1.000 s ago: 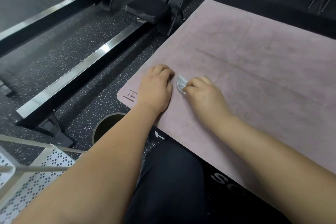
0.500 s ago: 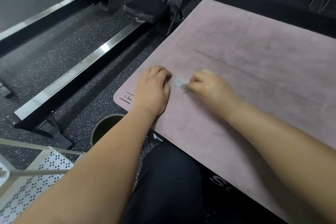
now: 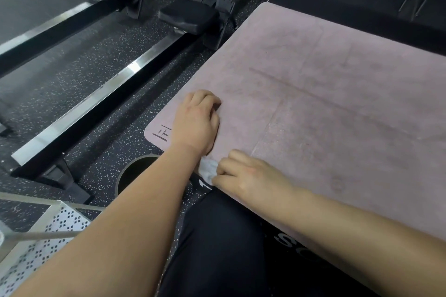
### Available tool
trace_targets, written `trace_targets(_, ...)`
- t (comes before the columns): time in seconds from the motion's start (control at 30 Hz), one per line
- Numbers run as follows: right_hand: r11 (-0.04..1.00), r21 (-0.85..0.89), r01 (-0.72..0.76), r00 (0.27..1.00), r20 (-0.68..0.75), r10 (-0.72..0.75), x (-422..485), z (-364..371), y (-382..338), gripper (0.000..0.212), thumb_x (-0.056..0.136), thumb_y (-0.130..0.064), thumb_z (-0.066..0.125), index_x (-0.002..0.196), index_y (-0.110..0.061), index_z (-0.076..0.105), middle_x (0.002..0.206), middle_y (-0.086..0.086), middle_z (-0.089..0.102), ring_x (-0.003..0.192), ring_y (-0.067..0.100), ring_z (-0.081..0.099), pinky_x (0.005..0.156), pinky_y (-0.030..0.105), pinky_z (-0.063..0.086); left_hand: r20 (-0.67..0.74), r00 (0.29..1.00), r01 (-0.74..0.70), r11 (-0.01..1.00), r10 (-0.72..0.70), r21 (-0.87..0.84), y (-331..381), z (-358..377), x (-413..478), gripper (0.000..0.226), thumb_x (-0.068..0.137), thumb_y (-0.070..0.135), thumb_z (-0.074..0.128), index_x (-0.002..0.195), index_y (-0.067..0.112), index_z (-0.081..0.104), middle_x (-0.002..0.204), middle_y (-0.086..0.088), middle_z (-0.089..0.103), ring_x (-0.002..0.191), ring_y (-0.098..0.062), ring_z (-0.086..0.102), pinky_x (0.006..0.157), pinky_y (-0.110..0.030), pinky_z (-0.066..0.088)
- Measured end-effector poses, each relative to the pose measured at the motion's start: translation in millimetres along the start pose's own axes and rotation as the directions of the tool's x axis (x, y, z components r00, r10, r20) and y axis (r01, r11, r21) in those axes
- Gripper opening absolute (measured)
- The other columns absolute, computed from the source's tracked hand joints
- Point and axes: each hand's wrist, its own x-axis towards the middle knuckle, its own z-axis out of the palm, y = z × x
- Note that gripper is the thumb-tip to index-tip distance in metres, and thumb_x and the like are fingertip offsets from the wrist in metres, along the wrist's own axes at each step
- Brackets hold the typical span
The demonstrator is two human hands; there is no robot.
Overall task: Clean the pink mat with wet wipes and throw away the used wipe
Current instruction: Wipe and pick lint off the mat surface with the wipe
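Pink mat lies on the speckled floor, its logo corner at about 7 o'clock. The left hand rests on that corner, fingers curled under with nothing seen in them, pinning it down. The right hand has its fingers clamped on a bunched white wipe, which sits at the mat's near edge, at 5 o'clock from the left hand. A round dark container, probably the bin, opens at 9 o'clock from the wipe. The likely slip is that a stroke overruns the edge and drags the wipe onto the gritty floor, then smears dirt back. If the left hand lifts, the corner could ruck.
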Motion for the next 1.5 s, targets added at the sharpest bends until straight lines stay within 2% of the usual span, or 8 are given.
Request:
trace_targets(0.23,0.953,-0.179,-0.245,0.959,-0.189,0.212,22,-28,131,0.027,0.097,-0.031,0.051,0.1,-0.016,0.073,0.087,0.007,0.056,0.083,0.03,0.052,0.056,0.041,0.046,0.014,1.0,0.003,1.0,-0.003,0.001,1,-1,0,0.025,0.09,0.009,0.058,0.111,0.015,0.07,0.12,0.0,0.065,0.107,-0.029,0.055,0.097,-0.044,0.046)
trace_targets(0.43,0.749,-0.032,-0.662,0.702,-0.376,0.605,43,-21,153,0.023,0.087,-0.021,0.056,0.094,-0.018,0.078,0.085,0.007,0.061,0.082,0.036,0.057,0.066,0.042,0.052,0.02,1.0,0.002,1.0,-0.002,0.011,0,0,1,0.026,0.09,0.011,0.057,0.112,0.016,0.07,0.12,0.001,0.064,0.107,-0.028,0.055,0.097,-0.045,0.046)
trace_targets(0.63,0.94,-0.093,-0.329,0.938,-0.148,0.314,60,1,81,0.02,0.082,-0.011,0.066,0.1,-0.017,0.074,0.092,0.002,0.06,0.091,0.029,0.054,0.066,0.036,0.05,0.026,1.0,0.015,1.0,-0.015,0.017,0,2,1,0.026,0.094,0.022,0.053,0.116,0.015,0.064,0.121,-0.003,0.061,0.105,-0.028,0.054,0.094,-0.046,0.046)
trace_targets(0.8,0.951,-0.174,-0.257,0.961,-0.152,0.232,69,-11,143,0.034,0.093,-0.033,0.043,0.099,-0.015,0.071,0.094,0.006,0.057,0.093,0.029,0.054,0.065,0.037,0.044,0.025,0.999,0.043,0.998,-0.044,0.035,-1,5,1,0.027,0.093,0.014,0.055,0.119,0.013,0.061,0.125,-0.005,0.057,0.105,-0.03,0.052,0.094,-0.047,0.045)
trace_targets(1.0,0.694,-0.123,-0.71,0.694,-0.288,0.659,83,-36,210,0.021,0.09,-0.015,0.062,0.104,-0.011,0.078,0.097,0.015,0.062,0.093,0.038,0.058,0.068,0.034,0.038,0.049,0.998,0.026,0.998,-0.029,0.061,1,2,2,0.027,0.092,0.018,0.049,0.114,0.013,0.063,0.123,-0.003,0.058,0.103,-0.028,0.052,0.092,-0.046,0.046)
trace_targets(1.2,0.643,-0.039,-0.765,0.616,-0.337,0.712,86,-17,185,0.021,0.098,-0.016,0.056,0.107,-0.01,0.074,0.1,0.011,0.054,0.101,0.033,0.051,0.074,0.033,0.037,0.083,0.991,0.094,0.983,-0.108,0.156,17,0,31,0.021,0.086,0.018,0.049,0.102,0.016,0.062,0.105,-0.004,0.059,0.098,-0.031,0.052,0.086,-0.048,0.047)
trace_targets(1.33,0.759,-0.009,-0.651,0.738,-0.244,0.629,89,-18,161,0.029,0.097,-0.027,0.053,0.105,-0.015,0.078,0.095,0.012,0.06,0.096,0.035,0.058,0.076,0.035,0.046,-0.005,0.972,0.235,0.971,-0.234,0.04,26,9,70,0.028,0.09,0.005,0.05,0.114,0.016,0.06,0.11,-0.004,0.063,0.103,-0.029,0.053,0.089,-0.044,0.042)
trace_targets(1.5,0.973,0.082,-0.217,0.97,-0.096,0.224,79,-18,148,0.026,0.089,-0.023,0.054,0.099,-0.02,0.077,0.09,0.004,0.06,0.087,0.026,0.058,0.072,0.035,0.05,-0.06,0.971,0.234,0.972,-0.233,-0.001,16,24,98,0.038,0.084,0.0,0.045,0.116,0.014,0.059,0.111,-0.003,0.064,0.102,-0.029,0.055,0.087,-0.044,0.041)
